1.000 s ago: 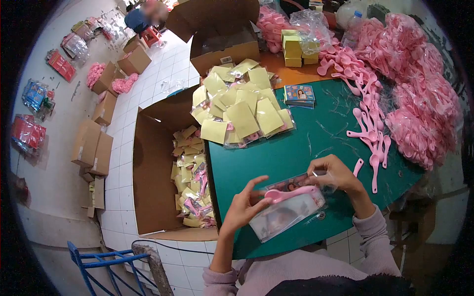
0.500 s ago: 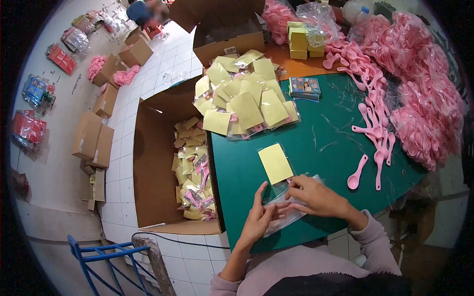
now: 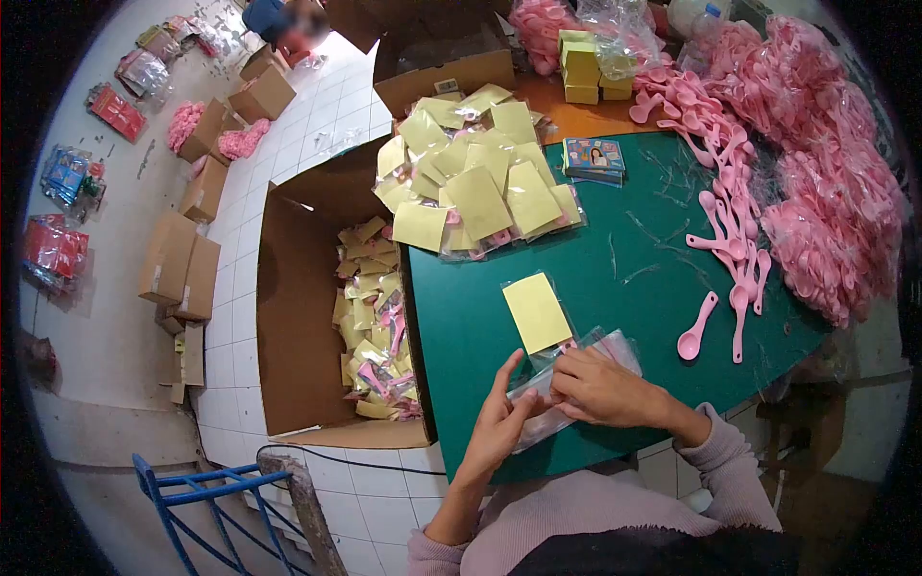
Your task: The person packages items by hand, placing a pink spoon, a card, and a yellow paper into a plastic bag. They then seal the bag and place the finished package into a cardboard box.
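A few clear plastic bags [image 3: 618,349] lie at the front edge of the green table, under both hands. My right hand [image 3: 605,389] has its fingers pinched together on the top plastic bag. My left hand [image 3: 499,419] rests at the left part of the bags, index finger stretched out and thumb apart. Just beyond my fingertips lies a bagged yellow card [image 3: 538,313], with a bit of pink showing at its lower end. Loose pink spoons [image 3: 697,326] lie to the right of it.
A heap of bagged yellow cards [image 3: 480,197] stands at the back left, beside an open carton [image 3: 305,317] holding more packets. Printed cards [image 3: 594,158] are stacked behind. Bagged pink spoons [image 3: 831,211] pile up on the right. A blue metal frame [image 3: 206,490] stands lower left.
My right hand has shifted slightly left and its fingers have closed on the bag. The bags' right end lies more spread out. My left hand has hardly moved.
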The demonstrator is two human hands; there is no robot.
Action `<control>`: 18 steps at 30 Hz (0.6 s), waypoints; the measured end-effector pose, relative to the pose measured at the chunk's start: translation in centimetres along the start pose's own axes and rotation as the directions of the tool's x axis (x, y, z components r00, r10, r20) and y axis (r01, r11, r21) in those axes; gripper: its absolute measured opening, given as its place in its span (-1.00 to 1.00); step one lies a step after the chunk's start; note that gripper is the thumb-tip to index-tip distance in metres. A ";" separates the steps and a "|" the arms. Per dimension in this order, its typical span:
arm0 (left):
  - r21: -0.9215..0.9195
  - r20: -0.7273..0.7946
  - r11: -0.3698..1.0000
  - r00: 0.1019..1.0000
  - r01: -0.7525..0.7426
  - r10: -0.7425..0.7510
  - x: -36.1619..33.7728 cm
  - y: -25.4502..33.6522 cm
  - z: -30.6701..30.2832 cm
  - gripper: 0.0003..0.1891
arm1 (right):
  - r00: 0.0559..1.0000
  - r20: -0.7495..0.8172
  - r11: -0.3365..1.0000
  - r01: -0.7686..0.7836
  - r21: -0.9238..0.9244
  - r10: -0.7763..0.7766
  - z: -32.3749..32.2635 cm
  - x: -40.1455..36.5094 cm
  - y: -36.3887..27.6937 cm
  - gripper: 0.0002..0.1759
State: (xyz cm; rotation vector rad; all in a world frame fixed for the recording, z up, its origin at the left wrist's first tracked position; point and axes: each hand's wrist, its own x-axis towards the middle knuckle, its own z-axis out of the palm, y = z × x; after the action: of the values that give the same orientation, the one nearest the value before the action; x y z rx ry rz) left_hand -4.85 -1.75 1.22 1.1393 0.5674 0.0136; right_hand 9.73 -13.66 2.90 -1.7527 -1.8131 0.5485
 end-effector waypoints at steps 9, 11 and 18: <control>-0.058 -0.055 0.992 0.992 -0.115 0.111 0.7 0.1 0.5 -0.47 | 0.993 0.011 0.993 0.116 0.007 -0.116 -1.3 -0.1 -0.6 -0.81; -0.100 -0.099 0.983 0.984 -0.156 0.146 0.9 0.0 -0.1 -0.51 | 0.970 0.111 0.873 0.140 0.468 -0.215 -3.3 -0.3 0.7 -0.80; -0.080 -0.022 0.996 0.999 -0.041 0.039 0.2 1.0 -0.2 -0.80 | 0.752 -0.297 0.808 -0.561 0.181 0.589 -12.1 -3.8 10.3 -0.78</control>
State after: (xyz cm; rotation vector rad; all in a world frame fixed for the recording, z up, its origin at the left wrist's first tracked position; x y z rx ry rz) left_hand -4.49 -1.07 1.90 1.0727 0.5572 0.0823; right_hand 25.35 -17.82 5.13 -2.1931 -0.9761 0.4969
